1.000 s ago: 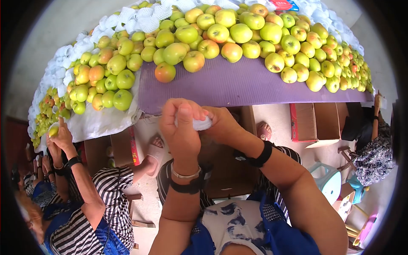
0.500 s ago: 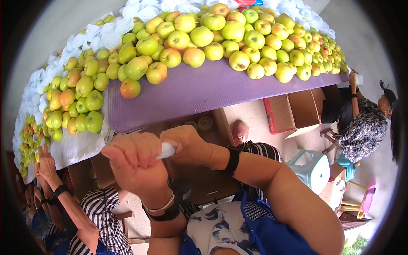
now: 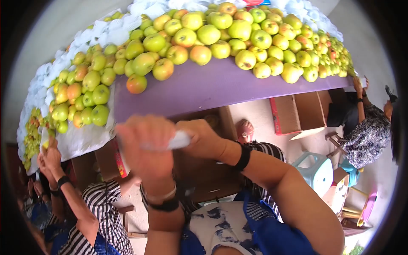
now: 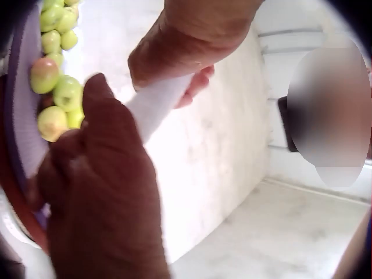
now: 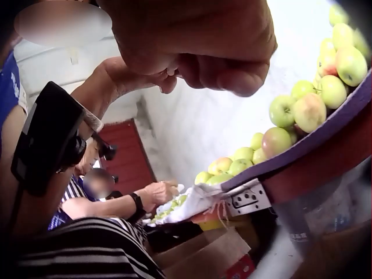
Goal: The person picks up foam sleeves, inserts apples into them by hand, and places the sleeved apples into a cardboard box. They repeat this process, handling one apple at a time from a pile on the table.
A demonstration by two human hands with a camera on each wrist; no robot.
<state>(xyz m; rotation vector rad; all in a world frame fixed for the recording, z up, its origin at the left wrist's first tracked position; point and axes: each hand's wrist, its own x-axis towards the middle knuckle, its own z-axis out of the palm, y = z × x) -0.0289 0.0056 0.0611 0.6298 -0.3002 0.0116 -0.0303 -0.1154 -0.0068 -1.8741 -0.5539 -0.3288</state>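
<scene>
Below the purple table edge (image 3: 221, 91), left hand (image 3: 144, 146) and right hand (image 3: 204, 138) grip what looks like a white foam sleeve (image 3: 178, 140).

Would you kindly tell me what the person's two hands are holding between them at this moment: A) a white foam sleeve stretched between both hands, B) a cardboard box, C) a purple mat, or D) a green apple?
A: the left hand and the right hand each grip one end of the white foam sleeve, which spans the gap between them below the pile of green and yellow apples.
</scene>
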